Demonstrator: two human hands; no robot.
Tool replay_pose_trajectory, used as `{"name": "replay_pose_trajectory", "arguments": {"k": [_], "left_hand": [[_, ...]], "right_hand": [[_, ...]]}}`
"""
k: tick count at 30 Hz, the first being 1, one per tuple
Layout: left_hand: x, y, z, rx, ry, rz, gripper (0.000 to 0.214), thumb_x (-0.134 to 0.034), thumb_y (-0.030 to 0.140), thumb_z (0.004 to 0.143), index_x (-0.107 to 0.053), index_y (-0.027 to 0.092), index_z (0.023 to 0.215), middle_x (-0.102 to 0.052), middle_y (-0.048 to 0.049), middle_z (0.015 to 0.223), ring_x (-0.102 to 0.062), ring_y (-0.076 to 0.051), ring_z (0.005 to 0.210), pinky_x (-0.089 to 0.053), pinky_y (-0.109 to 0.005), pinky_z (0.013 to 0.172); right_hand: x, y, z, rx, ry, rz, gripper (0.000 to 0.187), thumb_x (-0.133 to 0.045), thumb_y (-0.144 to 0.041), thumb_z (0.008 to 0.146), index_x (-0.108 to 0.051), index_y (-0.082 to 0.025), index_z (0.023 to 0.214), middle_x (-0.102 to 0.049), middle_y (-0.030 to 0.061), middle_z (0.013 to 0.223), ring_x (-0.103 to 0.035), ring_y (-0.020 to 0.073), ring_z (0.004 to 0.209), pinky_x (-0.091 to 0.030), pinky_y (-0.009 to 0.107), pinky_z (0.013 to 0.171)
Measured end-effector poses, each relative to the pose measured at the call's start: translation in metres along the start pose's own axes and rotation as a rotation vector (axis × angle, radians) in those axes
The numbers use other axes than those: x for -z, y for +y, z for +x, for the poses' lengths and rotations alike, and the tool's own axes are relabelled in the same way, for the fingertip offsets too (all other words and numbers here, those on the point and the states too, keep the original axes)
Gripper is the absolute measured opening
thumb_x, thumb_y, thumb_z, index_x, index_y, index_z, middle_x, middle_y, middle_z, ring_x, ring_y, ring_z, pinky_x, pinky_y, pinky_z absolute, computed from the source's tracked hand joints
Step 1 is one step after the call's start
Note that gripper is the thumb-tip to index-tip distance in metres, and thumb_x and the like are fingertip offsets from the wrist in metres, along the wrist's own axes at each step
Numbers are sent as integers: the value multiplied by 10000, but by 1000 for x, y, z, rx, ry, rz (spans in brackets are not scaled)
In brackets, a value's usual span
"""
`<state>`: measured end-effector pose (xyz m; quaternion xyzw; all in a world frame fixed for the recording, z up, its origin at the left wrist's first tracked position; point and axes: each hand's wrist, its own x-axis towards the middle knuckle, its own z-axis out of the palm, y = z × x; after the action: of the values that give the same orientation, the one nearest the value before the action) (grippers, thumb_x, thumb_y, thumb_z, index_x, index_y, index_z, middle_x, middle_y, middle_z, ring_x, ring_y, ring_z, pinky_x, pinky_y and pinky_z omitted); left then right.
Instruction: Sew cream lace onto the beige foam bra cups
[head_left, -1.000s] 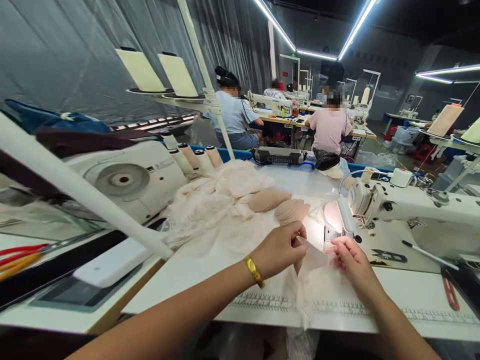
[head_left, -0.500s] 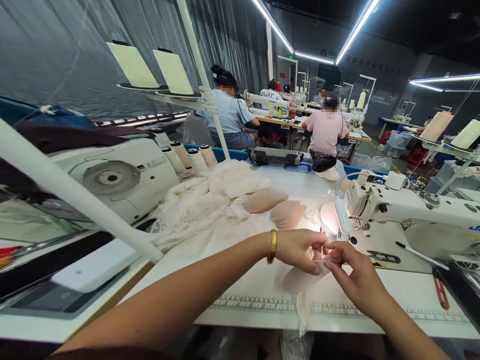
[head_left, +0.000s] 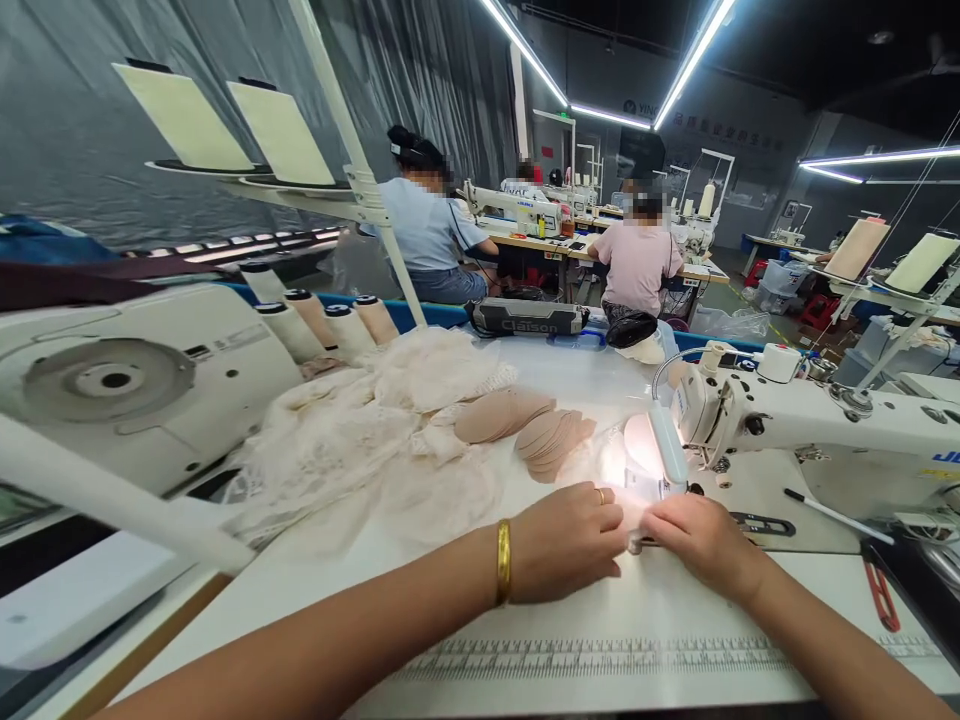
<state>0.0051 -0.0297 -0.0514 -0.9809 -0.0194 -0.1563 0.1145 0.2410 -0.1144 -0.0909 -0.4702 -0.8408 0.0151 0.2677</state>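
Under the lit head of the white sewing machine (head_left: pixel 825 400), both hands come together at the needle area. My left hand (head_left: pixel 574 540), with a gold bangle at the wrist, has its fingers curled down over the work. Close by on the right, my right hand (head_left: pixel 701 540) pinches at the same spot. A bit of pale fabric (head_left: pixel 635 512) shows between them in the glare; my fingers hide most of it. Beyond the hands lie two fanned stacks of beige cup-shaped pieces (head_left: pixel 555 443). A heap of cream lace (head_left: pixel 337 430) spreads to the left.
Black thread snips (head_left: pixel 763 525), a white pen-like stick (head_left: pixel 836 515) and a red-handled tool (head_left: pixel 881 590) lie right of my hands. A printed ruler (head_left: pixel 585 657) runs along the table front. Thread cones (head_left: pixel 322 325) and a white stand pole (head_left: pixel 127 490) are left. Co-workers sit ahead.
Both hands have lowered with the pale fabric to the needle area. The lace strip that hung over the table edge is out of sight. The view has shifted right.
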Motion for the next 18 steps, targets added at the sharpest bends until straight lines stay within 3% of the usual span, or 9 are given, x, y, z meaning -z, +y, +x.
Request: {"name": "replay_pose_trajectory", "arguments": {"k": [3,7,12,18], "left_hand": [[-15,-1,17,-27,-21,35,207,-564,49,883,-551,193,735,-629,-15,723,-523,-185,656,-409,-357,692],[-33,-4,28,57,-108,3,195,-621,65,787,-522,195,679,-585,-20,658,-498,-190,596,-350,-356,589],[-45,-1,18,109,49,-39,179,-567,99,886,-550,182,728,-605,-37,790,-533,-192,704,-408,-336,665],[-50,1,20,124,93,-49,136,-557,86,859,-561,179,759,-552,-22,743,-467,-180,659,-395,-323,664]], "right_hand": [[0,15,-4,78,-67,-64,305,-428,-157,1018,-686,-273,903,-663,-14,779,-555,171,716,-371,279,636],[5,19,-7,125,-55,-145,338,-402,-92,1020,-691,-261,1074,-723,31,975,-571,193,840,-388,296,688],[14,16,-16,93,-91,-159,349,-439,-48,978,-697,-247,1102,-681,37,918,-526,196,838,-387,297,681],[18,15,-16,90,-99,-53,327,-469,-39,950,-694,-231,1088,-646,33,886,-499,183,815,-399,291,680]]}}
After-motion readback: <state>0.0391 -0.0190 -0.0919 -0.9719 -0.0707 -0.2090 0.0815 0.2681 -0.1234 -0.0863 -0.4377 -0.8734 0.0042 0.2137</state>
